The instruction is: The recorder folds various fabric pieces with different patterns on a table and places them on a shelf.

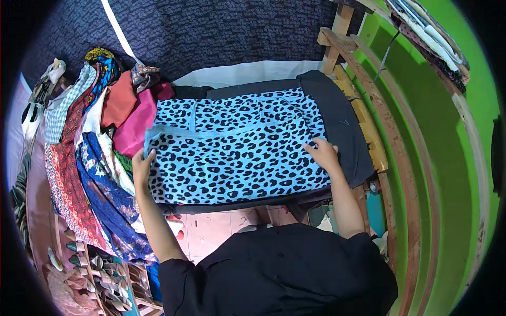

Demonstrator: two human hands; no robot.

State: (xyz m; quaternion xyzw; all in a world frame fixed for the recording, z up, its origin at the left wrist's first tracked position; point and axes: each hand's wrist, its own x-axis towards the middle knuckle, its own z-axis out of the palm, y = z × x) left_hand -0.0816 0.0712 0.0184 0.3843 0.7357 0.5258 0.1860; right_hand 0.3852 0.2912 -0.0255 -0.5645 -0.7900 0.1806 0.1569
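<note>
A light blue cloth with black leopard spots (237,163) lies folded in layers before me, with a plain pale blue hem across its upper layer. Whether it is a garment or a sheet I cannot tell. My left hand (142,167) is closed on its left edge, thumb on top. At the right edge, my right hand (324,155) grips the cloth between thumb and fingers; part of those fingers is hidden. Beneath the cloth is a dark grey padded surface (348,142), showing mostly at the right and back.
Heaped clothes and fabrics (100,168) crowd the left side. Shoes (108,279) fill a rack at lower left. A wooden slatted frame (406,158) runs along the green wall at right, with folded cloths (432,37) up high. Dark patterned fabric (226,37) hangs behind.
</note>
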